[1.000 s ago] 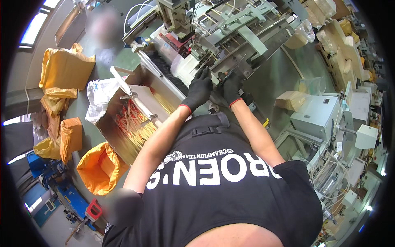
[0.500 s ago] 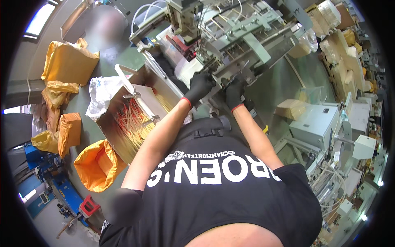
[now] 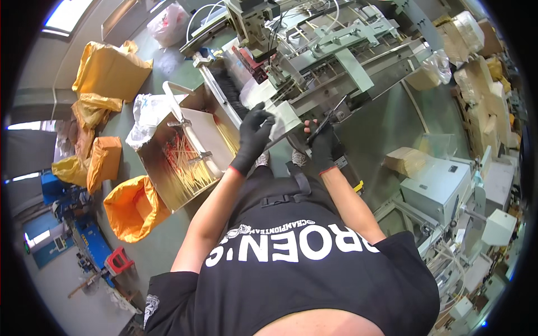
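My left hand [image 3: 255, 134], in a black glove, hovers beside the near end of the machine [image 3: 314, 73], its fingers bent but apart and nothing visible between them. Just right of it is the machine's pale end plate [image 3: 287, 116]; a whitish sheet [image 3: 259, 94] lies beyond. My right hand [image 3: 321, 148], also gloved with bare fingertips showing, is closed around a thin, dark pointed tool [image 3: 336, 111] that slants up to the right. Its exact kind cannot be made out. The tool's tip is near the machine's front edge.
Left of the machine is an open metal bin [image 3: 162, 165] of thin red and yellow sticks, with a white pipe frame [image 3: 188, 129] across it. An orange sack [image 3: 134, 210] stands nearby. At right are a grey cabinet [image 3: 437, 182] and stacked cartons [image 3: 476, 95].
My left hand has drawn back from the machine toward me and left, its fingers loosening. The right hand has moved slightly nearer me, and its tool shows more clearly. The view has shifted.
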